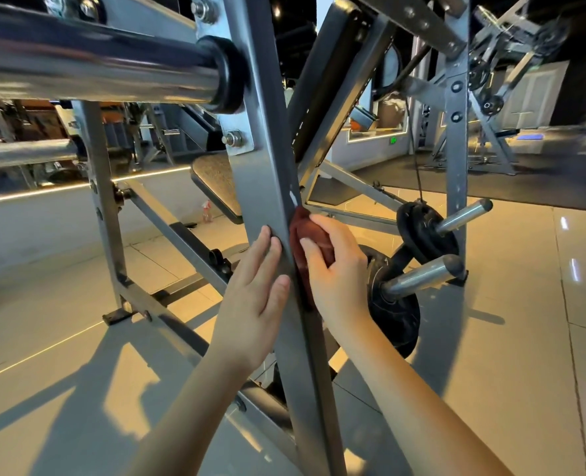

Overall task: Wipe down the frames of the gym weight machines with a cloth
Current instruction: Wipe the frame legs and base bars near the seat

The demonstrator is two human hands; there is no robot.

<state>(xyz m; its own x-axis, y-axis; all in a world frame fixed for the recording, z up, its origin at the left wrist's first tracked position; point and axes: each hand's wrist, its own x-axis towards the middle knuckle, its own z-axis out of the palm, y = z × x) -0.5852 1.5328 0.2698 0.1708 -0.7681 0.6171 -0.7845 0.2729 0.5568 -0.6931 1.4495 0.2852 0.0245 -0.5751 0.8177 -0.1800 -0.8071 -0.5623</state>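
Against the right edge of the frame post point(267, 187), the right hand point(336, 269) grips the bunched red cloth point(310, 235), pressing it onto the metal; the left hand point(254, 293) lies flat, fingers straight, on the front face, apparently bracing.

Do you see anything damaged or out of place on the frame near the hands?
Yes, a small thing: on the edge of the grey upright post, just above the red-brown cloth that the right hand holds, white flecks show, which look like chipped paint. Nothing else stands out.
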